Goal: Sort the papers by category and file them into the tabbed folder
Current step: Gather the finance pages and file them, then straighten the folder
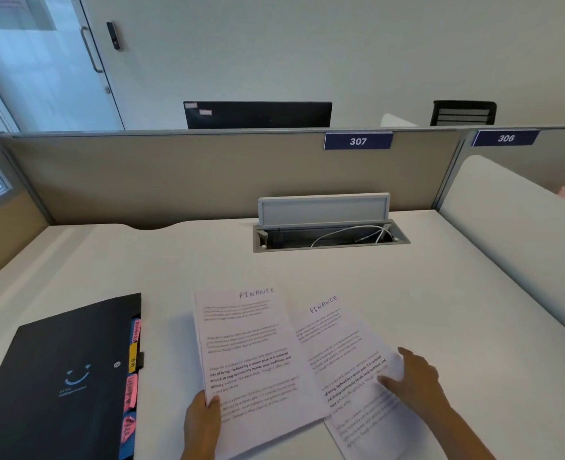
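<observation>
The left hand (201, 423) pinches the near-left corner of a stack (248, 356) headed FINANCE, thumb on top. The right hand (417, 380) rests spread fingers, apart, on a second FINANCE sheet (351, 353), which lies partly under the stack's right edge. Left of the left hand lies the closed black folder (62, 380); coloured tabs (131, 380) stick out of its right edge. Beyond both hands, an open desk hatch (331, 237) holds a white cable (357, 232).

- Black tabbed folder (62, 376): lower left corner cut off by the frame edge; its lowest pink tab (128, 430) is illegible.
- Right sheet (351, 370): left margin hidden under the left sheet (251, 363); lower corner runs out of frame.
- Printed body text: too small to read.
- Right hand (417, 376): appears blurred.
</observation>
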